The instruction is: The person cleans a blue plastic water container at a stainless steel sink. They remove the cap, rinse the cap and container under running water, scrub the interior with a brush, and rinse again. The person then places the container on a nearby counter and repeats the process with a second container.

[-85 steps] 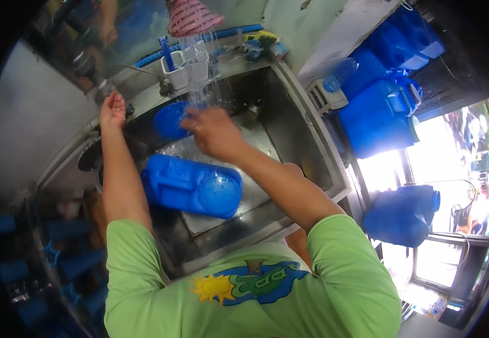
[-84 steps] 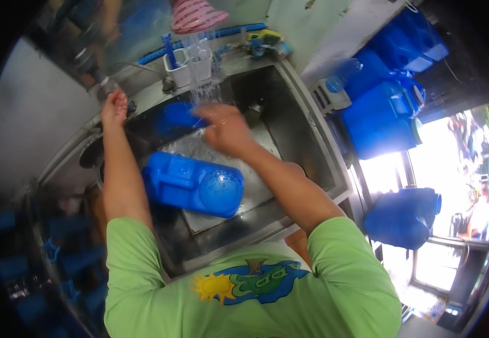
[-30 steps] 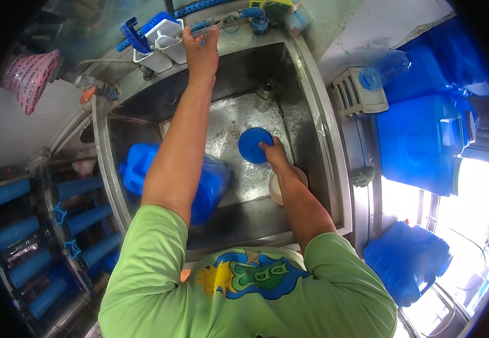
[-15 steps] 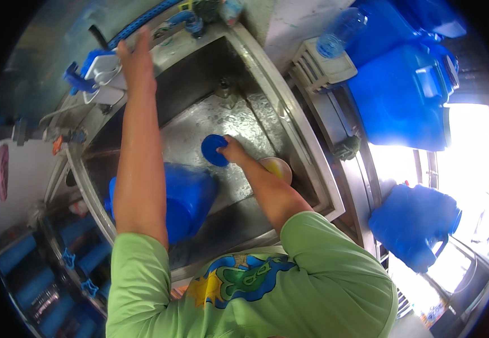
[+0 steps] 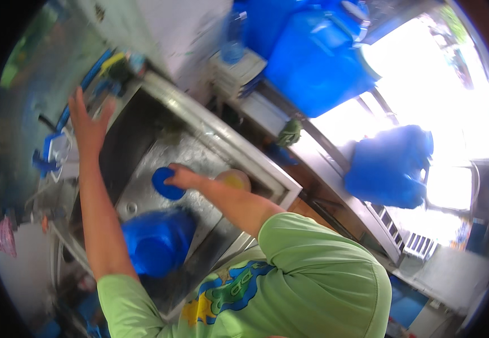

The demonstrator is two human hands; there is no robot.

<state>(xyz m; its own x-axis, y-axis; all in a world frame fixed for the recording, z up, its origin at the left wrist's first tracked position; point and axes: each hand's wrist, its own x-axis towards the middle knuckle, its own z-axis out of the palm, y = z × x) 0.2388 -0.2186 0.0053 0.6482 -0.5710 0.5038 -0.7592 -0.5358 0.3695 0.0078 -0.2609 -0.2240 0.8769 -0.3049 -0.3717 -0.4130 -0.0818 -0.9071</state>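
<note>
My left hand is stretched out over the far left rim of the steel sink, its fingers apart and nothing in them. Close by are a white container with blue parts, a blue strip and a yellow-and-dark cluster of small things. Low in the sink, my right hand pinches the edge of a round blue lid. A large blue jug lies nearer to me in the sink, partly behind my left forearm. Beside my right forearm, a pale bowl with something yellow is partly covered.
Right of the sink runs a metal counter with a dark green cloth on it. Large blue jugs stand at the back, next to a clear bottle on a white crate. Another blue jug stands farther right.
The view has swung to the right, so everything sits farther left. My left hand's fingers have spread wider. The right hand still has the blue lid.
</note>
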